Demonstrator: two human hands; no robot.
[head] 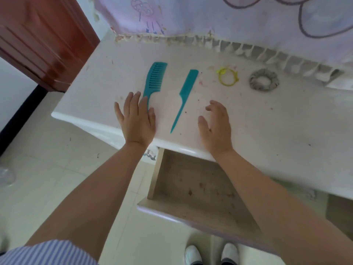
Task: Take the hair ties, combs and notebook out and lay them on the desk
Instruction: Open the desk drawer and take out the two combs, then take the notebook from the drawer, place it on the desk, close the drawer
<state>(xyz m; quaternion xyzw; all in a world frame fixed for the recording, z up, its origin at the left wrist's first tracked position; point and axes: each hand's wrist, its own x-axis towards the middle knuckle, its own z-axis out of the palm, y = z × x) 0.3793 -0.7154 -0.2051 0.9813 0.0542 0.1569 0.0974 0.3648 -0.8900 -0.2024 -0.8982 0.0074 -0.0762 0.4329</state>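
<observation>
On the white desk (267,131) lie a teal wide-tooth comb (154,81), a teal tail comb (184,96), a yellow hair tie (228,77) and a grey scrunchie (264,79), in a row from left to right. My left hand (136,119) lies flat with fingers spread, its fingertips over the wide-tooth comb's handle end. My right hand (216,127) hovers to the right of the tail comb, fingers loosely curled and apart, holding nothing. No notebook is in view.
An open wooden drawer (158,178) juts out below the desk edge, under my right forearm; its visible bottom shows only stains. A pink patterned cloth (210,16) hangs behind the desk. A red-brown door (44,41) stands at left. White shoes (193,254) show on the tiled floor.
</observation>
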